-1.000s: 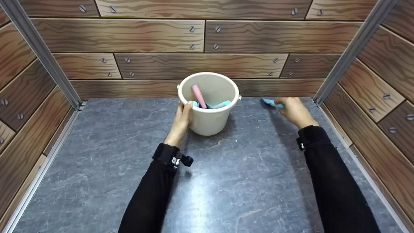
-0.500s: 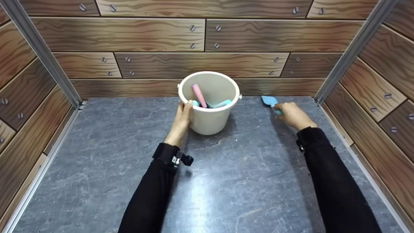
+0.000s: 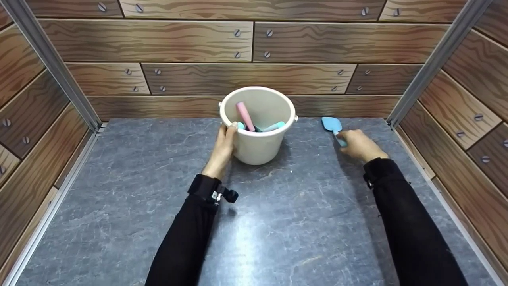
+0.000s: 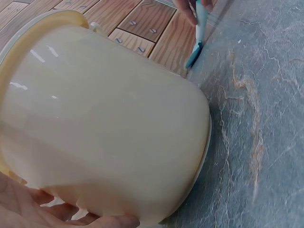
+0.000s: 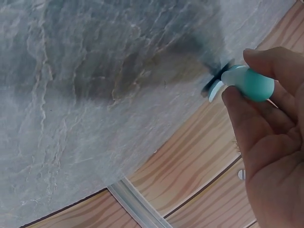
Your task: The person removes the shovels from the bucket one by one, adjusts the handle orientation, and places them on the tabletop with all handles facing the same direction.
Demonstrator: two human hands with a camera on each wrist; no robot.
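Note:
A cream bucket (image 3: 260, 149) stands upright on the grey floor, near the back wall. My left hand (image 3: 222, 153) holds its left side, with the thumb up at the rim; in the left wrist view the fingers (image 4: 61, 209) lie along the bucket's wall. Inside the bucket are a pink handle (image 3: 245, 116), leaning, and turquoise handle ends (image 3: 274, 126); their lower parts are hidden. To the right, my right hand (image 3: 360, 145) pinches the turquoise handle (image 5: 259, 85) of a blue spatula (image 3: 331, 124) between thumb and fingers. Its flat head points toward the back wall, low over the floor.
Wood-patterned panels form the back wall (image 3: 190, 79), left wall (image 3: 35, 119) and right wall (image 3: 472, 99). Grey metal posts (image 3: 432, 67) stand in the corners. The grey marbled floor (image 3: 131, 171) spreads around and in front of the bucket.
The spatula's head has turned from nearly edge-on to showing its flat face. My right hand has come slightly nearer with it. My left hand and the bucket stay put.

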